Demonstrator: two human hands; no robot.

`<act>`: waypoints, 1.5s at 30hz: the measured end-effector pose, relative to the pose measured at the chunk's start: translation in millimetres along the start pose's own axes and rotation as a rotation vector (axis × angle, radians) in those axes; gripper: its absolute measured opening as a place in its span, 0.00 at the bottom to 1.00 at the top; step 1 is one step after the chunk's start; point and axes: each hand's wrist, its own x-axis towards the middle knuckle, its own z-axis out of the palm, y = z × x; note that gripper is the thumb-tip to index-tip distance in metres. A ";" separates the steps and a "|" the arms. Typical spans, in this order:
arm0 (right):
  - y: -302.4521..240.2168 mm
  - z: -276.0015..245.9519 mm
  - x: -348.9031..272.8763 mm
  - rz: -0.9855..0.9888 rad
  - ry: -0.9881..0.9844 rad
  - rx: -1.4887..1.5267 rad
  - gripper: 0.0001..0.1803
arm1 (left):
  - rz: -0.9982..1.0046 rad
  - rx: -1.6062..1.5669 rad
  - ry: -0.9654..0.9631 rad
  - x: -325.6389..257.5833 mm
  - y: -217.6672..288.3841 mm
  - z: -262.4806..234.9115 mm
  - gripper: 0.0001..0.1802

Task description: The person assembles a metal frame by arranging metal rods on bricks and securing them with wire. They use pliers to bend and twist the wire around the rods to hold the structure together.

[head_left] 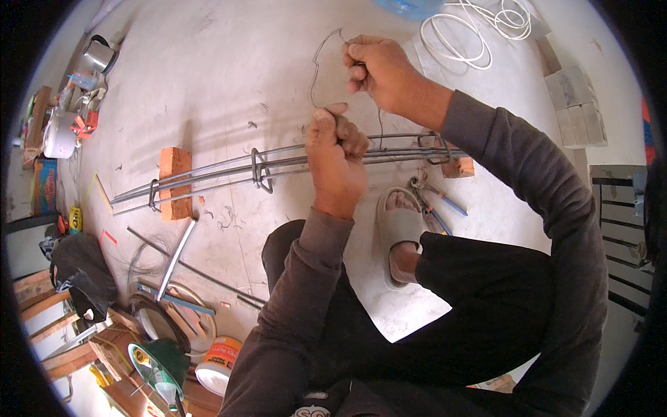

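A thin dark tie wire (pixel 315 64) loops between my two hands above a cage of steel rods. My left hand (pixel 336 156) is closed on its lower end, just over the rods. Higher up and to the right, my right hand (pixel 383 73) pinches the wire with curled fingers. A strand also hangs below the right hand toward the rods. The long rods (pixel 292 162) run across the floor with bent stirrups (pixel 258 171) around them. They rest on a left brick (pixel 176 207) and a right brick (pixel 458 167).
Pincers (pixel 447 199) with blue-and-orange handles lie beside my sandalled foot (pixel 401 236). Loose rods (pixel 201 271), a hacksaw (pixel 182 299), and a white bucket (pixel 219 365) sit lower left. White cable (pixel 455 42) coils at upper right, near grey blocks (pixel 575 105).
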 end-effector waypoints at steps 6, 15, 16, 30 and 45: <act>27.7 -11.7 -26.0 0.134 -0.208 -0.147 0.11 | -0.098 -0.375 -0.049 16.3 -1.6 -25.5 0.16; 19.7 -39.6 -22.2 0.046 -0.411 -0.161 0.14 | -0.296 -0.634 -0.041 22.3 19.3 -23.9 0.15; 19.4 -41.9 -19.2 0.003 -0.433 -0.216 0.14 | -0.299 -0.594 -0.113 25.4 23.8 -30.0 0.15; 21.6 -46.3 3.4 0.065 -0.257 -0.160 0.13 | -0.161 0.239 -0.289 18.0 37.3 -23.3 0.21; 26.1 -37.9 2.8 0.168 -0.269 -0.354 0.12 | -0.077 0.307 -0.451 25.2 44.6 -33.7 0.24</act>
